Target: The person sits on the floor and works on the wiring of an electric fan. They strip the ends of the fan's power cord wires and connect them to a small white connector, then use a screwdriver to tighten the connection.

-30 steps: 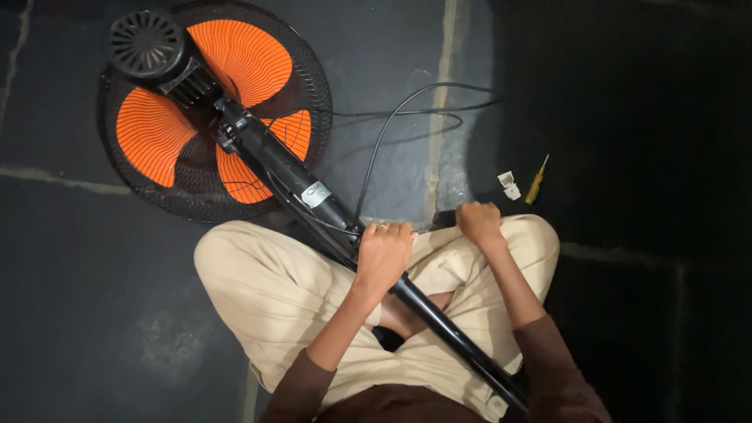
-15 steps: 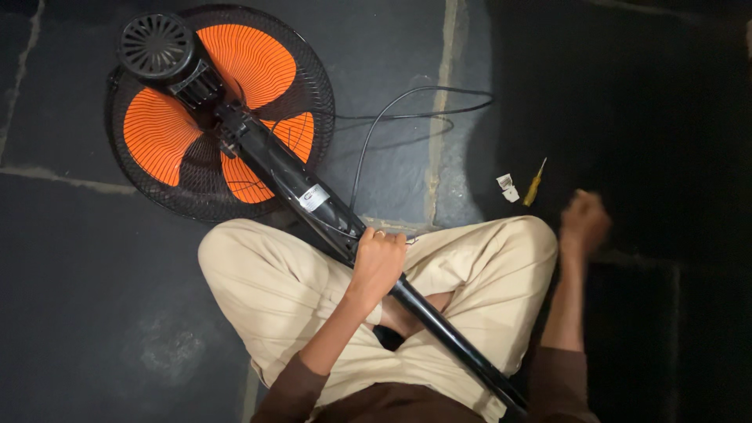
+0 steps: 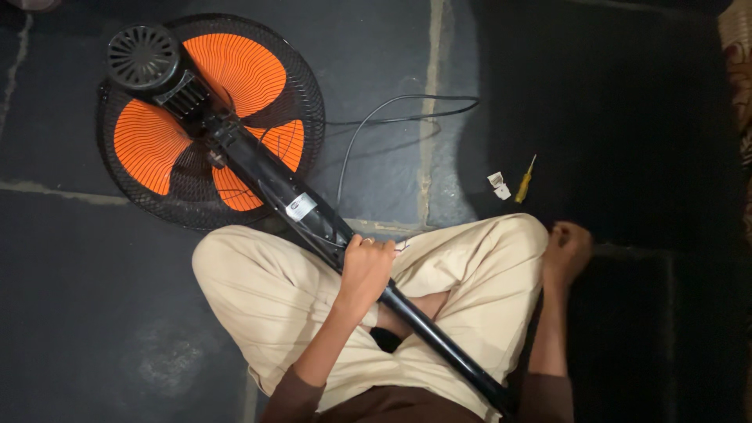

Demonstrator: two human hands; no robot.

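Note:
A pedestal fan with orange blades [image 3: 235, 72] inside a black wire grille [image 3: 309, 94] lies face down on the dark stone floor, its black motor housing [image 3: 143, 56] facing up. Its black pole [image 3: 309, 215] runs diagonally across my crossed legs in beige trousers [image 3: 258, 298]. My left hand [image 3: 364, 270] is wrapped around the pole above my lap. My right hand [image 3: 568, 251] rests low on the floor just beside my right knee, fingers curled; whether anything is in it is hidden.
A small yellow-handled screwdriver [image 3: 523, 182] and a small white part [image 3: 498, 185] lie on the floor beyond my right knee. The fan's black cord [image 3: 392, 102] loops over the floor right of the grille. A patterned cloth edge [image 3: 740, 63] shows at far right.
My right hand left the pole by my knee, swung out to the right over the dark floor, and has now drawn back down beside the knee. My left hand kept its grip on the pole.

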